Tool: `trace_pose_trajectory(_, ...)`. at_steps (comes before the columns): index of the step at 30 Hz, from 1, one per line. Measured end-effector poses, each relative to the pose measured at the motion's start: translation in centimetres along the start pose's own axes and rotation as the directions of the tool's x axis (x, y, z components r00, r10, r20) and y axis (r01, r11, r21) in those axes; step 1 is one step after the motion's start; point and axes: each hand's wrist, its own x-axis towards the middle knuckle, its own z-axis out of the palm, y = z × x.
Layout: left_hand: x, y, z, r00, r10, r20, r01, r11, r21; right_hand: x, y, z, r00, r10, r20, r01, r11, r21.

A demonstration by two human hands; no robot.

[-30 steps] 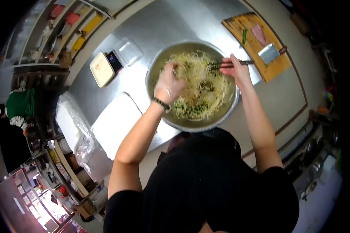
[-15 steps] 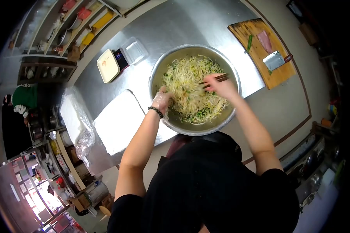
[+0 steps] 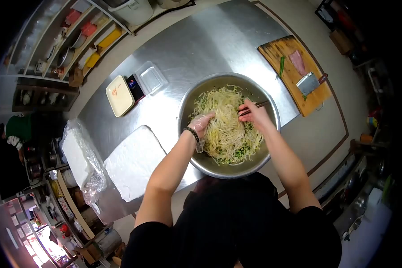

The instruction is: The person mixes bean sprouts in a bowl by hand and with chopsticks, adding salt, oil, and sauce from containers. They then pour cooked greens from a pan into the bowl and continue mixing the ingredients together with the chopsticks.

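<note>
A large steel bowl (image 3: 272, 129) holds a heap of bean sprouts (image 3: 230, 129) mixed with chopped greens. My left hand (image 3: 203, 123), in a clear plastic glove with a dark beaded bracelet at the wrist, reaches in at the bowl's left side. Its fingers stretch out against the sprouts, the tips partly hidden. At the right side my bare right hand (image 3: 254, 114) grips dark chopsticks (image 3: 262, 104), their tips at the top of the heap.
Right of the bowl lies a cutting board (image 3: 315, 105) with a cleaver (image 3: 307, 84), pink meat (image 3: 297, 62) and green stalks (image 3: 282, 66). On the left are a scale (image 3: 120, 96), a clear container (image 3: 151, 78), a white slab (image 3: 136, 163) and a plastic-wrapped one (image 3: 82, 154).
My left hand has moved inward from the bowl's left rim into the sprouts. The chopsticks in my right hand have shifted, and the sprouts are rearranged. The camera view has tilted slightly.
</note>
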Motion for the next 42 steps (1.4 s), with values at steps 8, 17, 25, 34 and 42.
trace_pose_trajectory(8, -10.5, 3.2, 8.4, 0.966, 0.257, 0.005, -0.248, 0.924, 0.291, -5.5, -7.8, 0.1, 0.933, -0.360, -0.002, 0.346, 0.897, -0.275)
trace_pose_trajectory(17, 0.0, 0.8, -0.3, 0.978, 0.089, -0.190, -0.078, 0.995, 0.064, 4.4, -2.9, -2.8, 0.978, -0.205, -0.042, 0.193, 0.962, -0.191)
trace_pose_trajectory(25, -5.1, 2.4, 4.9, 0.976, 0.173, -0.129, -0.162, 0.983, 0.090, 2.3, -4.3, -5.1, 0.998, -0.039, -0.047, 0.044, 0.994, 0.097)
trace_pose_trajectory(34, -7.0, -1.9, 3.7, 0.943, -0.149, -0.298, 0.170, 0.984, 0.045, -3.1, -2.0, -5.7, 0.998, -0.063, -0.021, 0.055, 0.961, -0.270)
trace_pose_trajectory(42, -7.3, -0.9, 2.8, 0.964, 0.257, -0.073, -0.247, 0.961, 0.120, -5.9, -3.9, -1.8, 0.954, -0.295, 0.046, 0.298, 0.952, -0.072)
